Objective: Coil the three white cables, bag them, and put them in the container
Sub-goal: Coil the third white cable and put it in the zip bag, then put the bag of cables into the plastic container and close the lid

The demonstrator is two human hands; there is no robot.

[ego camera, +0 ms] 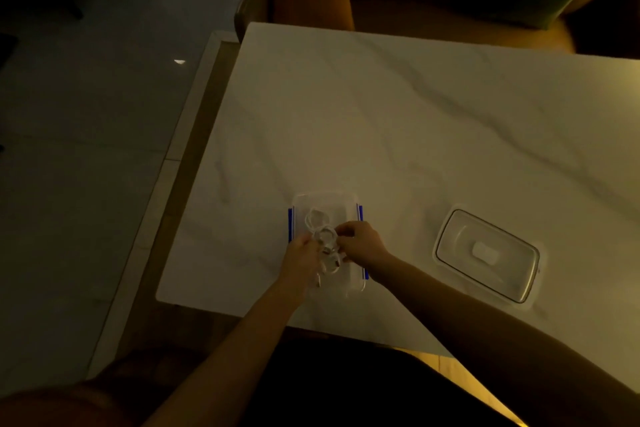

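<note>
Head view | left hand (300, 251) and right hand (360, 242) pinch cables (325, 239) over container (356, 282) | light, limp, springy: hold across coil.

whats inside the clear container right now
White cables lie bunched in the container, gripped by the left hand and right hand. Both hands cover its near half.

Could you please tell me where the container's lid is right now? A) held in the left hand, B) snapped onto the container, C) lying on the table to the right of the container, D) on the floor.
C: the lid lies flat on the table, apart from the open container where both hands handle the white cables.
</note>
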